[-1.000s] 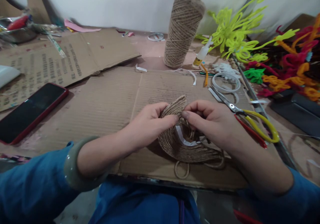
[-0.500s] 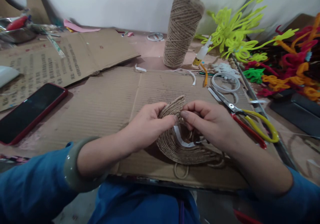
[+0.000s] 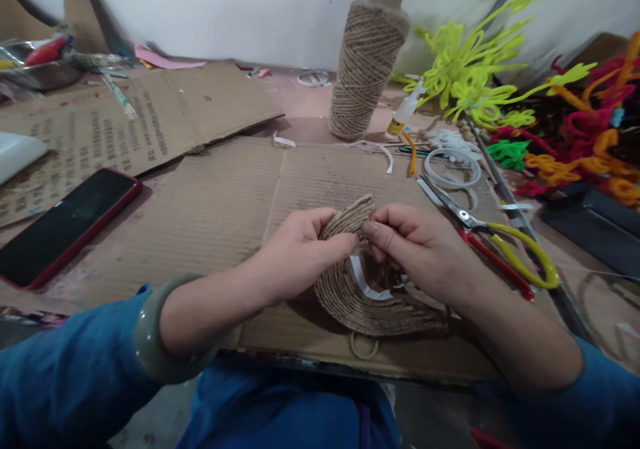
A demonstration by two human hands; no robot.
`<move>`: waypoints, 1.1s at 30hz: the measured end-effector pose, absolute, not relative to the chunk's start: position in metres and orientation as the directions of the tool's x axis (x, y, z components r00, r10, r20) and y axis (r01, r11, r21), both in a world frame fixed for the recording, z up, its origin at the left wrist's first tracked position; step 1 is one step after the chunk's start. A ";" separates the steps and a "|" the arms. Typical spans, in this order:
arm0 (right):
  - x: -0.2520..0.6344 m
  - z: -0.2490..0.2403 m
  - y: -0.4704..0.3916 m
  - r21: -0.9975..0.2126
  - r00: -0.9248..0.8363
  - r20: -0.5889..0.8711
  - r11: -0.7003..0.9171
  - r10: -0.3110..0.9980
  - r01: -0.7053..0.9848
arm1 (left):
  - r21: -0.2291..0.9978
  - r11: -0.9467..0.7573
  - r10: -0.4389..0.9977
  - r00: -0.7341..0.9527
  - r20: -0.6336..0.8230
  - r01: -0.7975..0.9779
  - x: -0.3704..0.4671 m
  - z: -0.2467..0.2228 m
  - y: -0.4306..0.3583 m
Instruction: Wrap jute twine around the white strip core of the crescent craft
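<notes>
A curved band of brown twine rows [image 3: 360, 309] lies over the cardboard sheet [image 3: 215, 215], with a white strip [image 3: 367, 285] along its inner edge. My left hand [image 3: 310, 249] grips the band near its upper end, thumb on top. Close beside it, my right hand [image 3: 410, 242] has thumb and index finger pinched at the band's inner edge; what lies between those fingertips is too small to make out. A loop of twine [image 3: 364, 347] sticks out below the band.
Scissors [image 3: 517, 252] and a tape roll [image 3: 453, 167] lie right of my hands. Behind stand a twine spool [image 3: 367, 69] and a glue bottle [image 3: 401, 115]. A phone [image 3: 70, 225] lies left; yellow-green pipe-cleaner shapes [image 3: 465, 69] are at back right.
Both hands hold nearly the same pose on the band. The twine strand by the band's lower right end has shifted out of sight. The whole view has shifted slightly.
</notes>
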State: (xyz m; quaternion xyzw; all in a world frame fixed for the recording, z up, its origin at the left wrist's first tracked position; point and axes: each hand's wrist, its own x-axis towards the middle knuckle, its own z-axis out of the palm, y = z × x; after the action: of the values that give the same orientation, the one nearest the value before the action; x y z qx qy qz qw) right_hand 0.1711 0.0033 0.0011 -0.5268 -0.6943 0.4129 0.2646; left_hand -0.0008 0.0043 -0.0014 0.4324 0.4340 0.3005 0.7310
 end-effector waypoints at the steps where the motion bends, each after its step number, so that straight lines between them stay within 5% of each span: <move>1: 0.173 0.000 0.004 -0.848 -0.304 -0.064 0.109 0.950 0.519 | 0.891 0.451 0.811 0.441 -0.384 -0.054 -0.001 -0.002 0.005; 18: 0.184 -0.001 0.007 -0.717 -0.373 0.022 0.275 0.927 0.641 | 0.879 0.474 0.789 0.472 -0.393 -0.059 -0.005 -0.004 0.011; 26: 0.179 -0.004 0.003 -0.752 -0.328 0.007 0.221 0.945 0.621 | 0.884 0.468 0.801 0.429 -0.417 -0.015 -0.003 -0.005 0.009; 33: 0.181 0.003 0.001 -0.676 -0.276 0.173 0.318 0.945 0.664 | 0.888 0.440 0.843 0.401 -0.358 -0.131 -0.005 -0.001 0.012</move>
State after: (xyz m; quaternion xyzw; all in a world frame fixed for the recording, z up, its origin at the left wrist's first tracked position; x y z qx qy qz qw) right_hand 0.1811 0.0010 0.0028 -0.5296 -0.7599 0.2461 0.2856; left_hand -0.0054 0.0117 -0.0006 0.4106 0.4336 0.3337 0.7294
